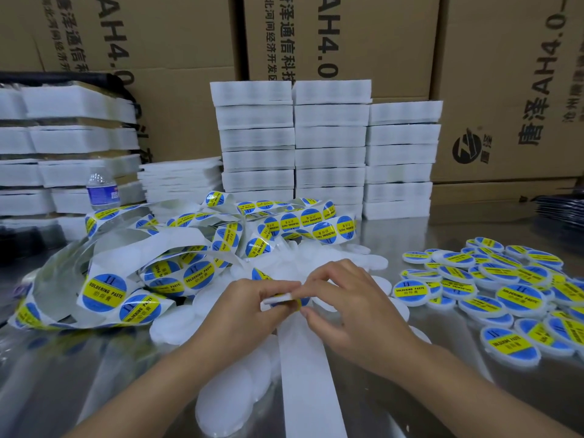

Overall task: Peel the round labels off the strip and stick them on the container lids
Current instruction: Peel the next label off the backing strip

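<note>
We see the strip point(177, 245) heaped in loose tangled loops left of centre. It has white backing with round labels point(104, 290), blue with a yellow band reading SOLDERING PASTE. Its bare end point(309, 374) runs flat toward us. At centre the plain lids point(177, 324), white discs, lie piled and overlapping. At right the labelled lids point(512, 298) lie scattered, faces up. One lid point(278, 300) sits pinched between left hand point(246, 308) and right hand point(350, 308), blue-yellow showing at its lower edge.
</note>
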### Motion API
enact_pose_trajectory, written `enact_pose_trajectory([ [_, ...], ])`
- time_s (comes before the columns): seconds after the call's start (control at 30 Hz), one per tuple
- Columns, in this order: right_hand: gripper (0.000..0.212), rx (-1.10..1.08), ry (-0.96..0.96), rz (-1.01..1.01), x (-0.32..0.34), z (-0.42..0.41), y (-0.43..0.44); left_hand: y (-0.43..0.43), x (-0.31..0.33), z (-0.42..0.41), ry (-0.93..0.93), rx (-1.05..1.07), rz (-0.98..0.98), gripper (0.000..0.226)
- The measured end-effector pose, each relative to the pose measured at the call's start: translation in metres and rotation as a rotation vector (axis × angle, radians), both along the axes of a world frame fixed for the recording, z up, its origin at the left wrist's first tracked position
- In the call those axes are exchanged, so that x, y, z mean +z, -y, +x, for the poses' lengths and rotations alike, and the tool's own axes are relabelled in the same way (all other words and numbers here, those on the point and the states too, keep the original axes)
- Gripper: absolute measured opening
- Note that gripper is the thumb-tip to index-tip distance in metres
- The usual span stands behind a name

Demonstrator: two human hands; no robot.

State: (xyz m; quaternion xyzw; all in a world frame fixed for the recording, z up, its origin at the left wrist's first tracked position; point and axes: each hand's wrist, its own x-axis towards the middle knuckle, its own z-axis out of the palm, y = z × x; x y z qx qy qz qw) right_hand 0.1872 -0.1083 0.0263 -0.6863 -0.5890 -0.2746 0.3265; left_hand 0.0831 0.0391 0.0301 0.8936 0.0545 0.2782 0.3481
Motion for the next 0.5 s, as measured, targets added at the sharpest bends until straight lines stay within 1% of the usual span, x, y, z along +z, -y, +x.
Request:
enact_pose_trajectory([
  [0.07,0.019,0.002,0.004,0.011,-0.0005,0.0005,-0.0004,-0.0005,-0.0014,0.0013,-0.019,0.009,-0.025,0.028],
  [0.1,0.017,0.002,0.004,0.018,-0.0005,0.0007,-0.0007,-0.0014,-0.0026,0.0022,-0.031,0.026,-0.034,0.027],
  [0.23,0.008,0.019,-0.008,0.0,-0.0008,0.001,-0.0008,-0.0052,-0.0069,0.005,-0.072,0.092,0.039,0.048],
  [0.3,0.009,0.039,-0.042,-0.039,-0.0015,0.0003,0.0003,-0.0049,-0.0071,0.0045,-0.091,0.09,0.074,0.056],
  [0.37,0.009,0.058,-0.07,-0.058,-0.0021,-0.0005,0.0012,-0.0051,-0.0072,0.0042,-0.117,0.093,0.069,0.064],
  [0.5,0.01,0.075,-0.066,-0.08,-0.002,-0.0007,0.0014,-0.0086,-0.007,0.004,-0.168,0.128,0.052,0.079],
])
